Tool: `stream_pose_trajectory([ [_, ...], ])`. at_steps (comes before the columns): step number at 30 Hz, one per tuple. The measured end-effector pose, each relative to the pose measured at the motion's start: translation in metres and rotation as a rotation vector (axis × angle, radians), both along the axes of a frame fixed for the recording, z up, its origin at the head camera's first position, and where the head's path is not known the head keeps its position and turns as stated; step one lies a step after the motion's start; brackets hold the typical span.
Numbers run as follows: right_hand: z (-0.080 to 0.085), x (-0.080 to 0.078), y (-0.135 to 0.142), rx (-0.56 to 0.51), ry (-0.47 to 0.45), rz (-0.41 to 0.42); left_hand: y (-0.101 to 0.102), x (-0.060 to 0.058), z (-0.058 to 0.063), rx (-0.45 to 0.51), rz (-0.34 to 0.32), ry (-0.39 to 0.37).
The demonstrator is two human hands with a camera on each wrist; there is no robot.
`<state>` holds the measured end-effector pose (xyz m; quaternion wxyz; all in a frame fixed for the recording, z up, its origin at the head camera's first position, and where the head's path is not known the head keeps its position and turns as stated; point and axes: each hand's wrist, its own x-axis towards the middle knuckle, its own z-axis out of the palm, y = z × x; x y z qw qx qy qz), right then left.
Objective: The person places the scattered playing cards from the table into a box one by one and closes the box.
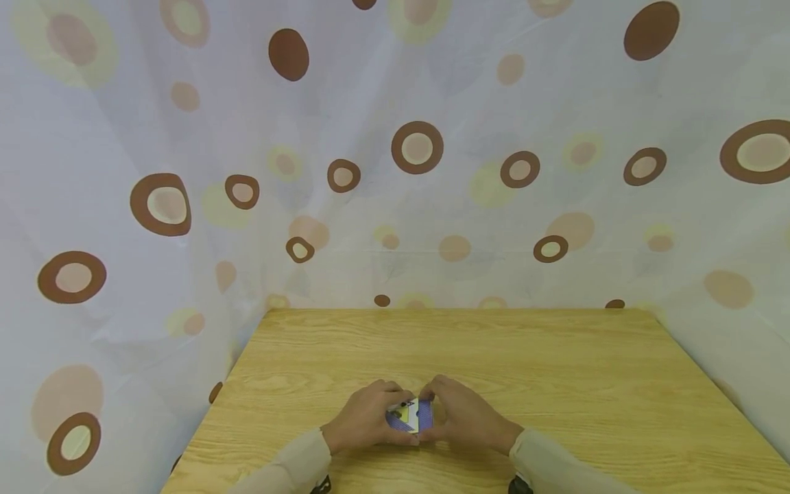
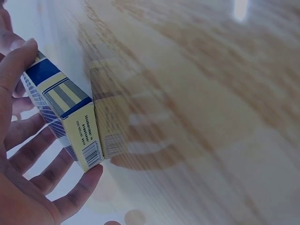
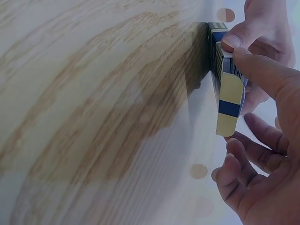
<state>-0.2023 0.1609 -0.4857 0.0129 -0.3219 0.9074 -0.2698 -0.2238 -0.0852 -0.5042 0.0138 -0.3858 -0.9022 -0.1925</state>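
Observation:
A small playing-card box (image 1: pixel 404 415) with a blue pattern, yellow patch and white corner lies between both hands, low over the table. My left hand (image 1: pixel 373 415) grips its left part, thumb on the near side and fingers on the far side. A barcode and small print show on the end of the box (image 2: pixel 84 136) in the left wrist view. At the opposite end, a cream flap (image 3: pixel 229 110) with a blue band hangs open. Blue-backed playing cards (image 1: pixel 426 415) show at that end, pinched between thumb and forefinger of my right hand (image 1: pixel 465 415).
The wood-grain table (image 1: pixel 469 350) stretches away behind the hands and to either side. A pale curtain (image 1: pixel 457 206) with brown and peach circles hangs along the back and both sides. Light sleeves (image 1: pixel 302 460) cover the forearms.

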Motion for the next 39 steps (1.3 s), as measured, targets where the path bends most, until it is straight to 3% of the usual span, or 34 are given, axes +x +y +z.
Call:
stream_pose_trajectory([
  [21, -0.0003, 0.0043, -0.0027, -0.035, 0.058, 0.002, 0.0005, -0.0009, -0.0007, 0.028, -0.002, -0.017],
  [34, -0.0016, 0.0038, -0.005, -0.088, 0.0, 0.034, 0.0012, 0.0003, 0.0011, 0.014, 0.013, -0.007],
  [39, 0.0005, 0.0073, -0.0055, -0.082, -0.009, -0.008, 0.0007, 0.0005, -0.0005, 0.023, 0.035, -0.005],
])
